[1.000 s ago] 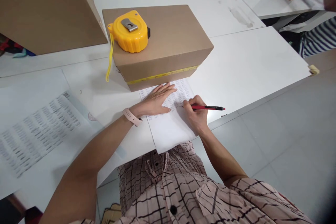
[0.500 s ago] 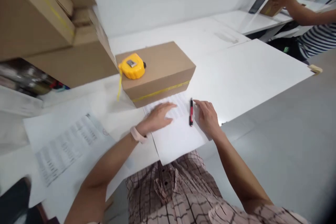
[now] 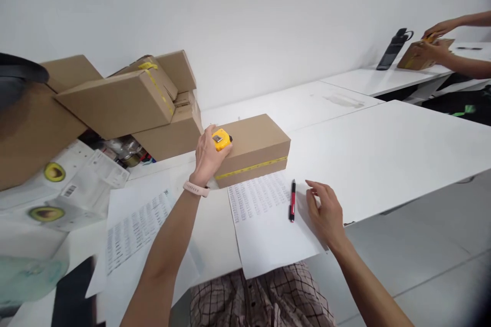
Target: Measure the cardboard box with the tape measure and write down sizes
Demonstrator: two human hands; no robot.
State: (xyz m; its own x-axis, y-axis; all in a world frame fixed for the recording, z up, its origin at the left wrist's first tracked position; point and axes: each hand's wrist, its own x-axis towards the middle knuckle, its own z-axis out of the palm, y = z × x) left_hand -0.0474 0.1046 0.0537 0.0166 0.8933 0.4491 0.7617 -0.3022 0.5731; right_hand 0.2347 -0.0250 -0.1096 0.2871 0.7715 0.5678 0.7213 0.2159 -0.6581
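Observation:
My left hand [image 3: 207,154], with a pink band at its wrist, is closed around a yellow tape measure [image 3: 222,139]. The tape measure rests on top of a closed brown cardboard box [image 3: 255,135] sealed with yellow tape. In front of the box lies a printed sheet [image 3: 264,235], with a red and black pen [image 3: 292,202] on its right part. Just right of the pen, my right hand [image 3: 326,212] lies at the sheet's right edge, fingers loosely bent and apart, holding nothing.
Stacked cardboard boxes [image 3: 118,104] stand at the back left, near white cartons with avocado pictures [image 3: 72,199]. Another printed sheet [image 3: 134,230] lies at left beside a dark flat object [image 3: 74,291]. At far right, a co-worker's hands [image 3: 435,50] hold a small box near a dark bottle [image 3: 393,51].
My left hand has moved from the printed sheet up to the tape measure and closed on it. My right hand has shifted slightly away from the pen. The camera view has tilted up.

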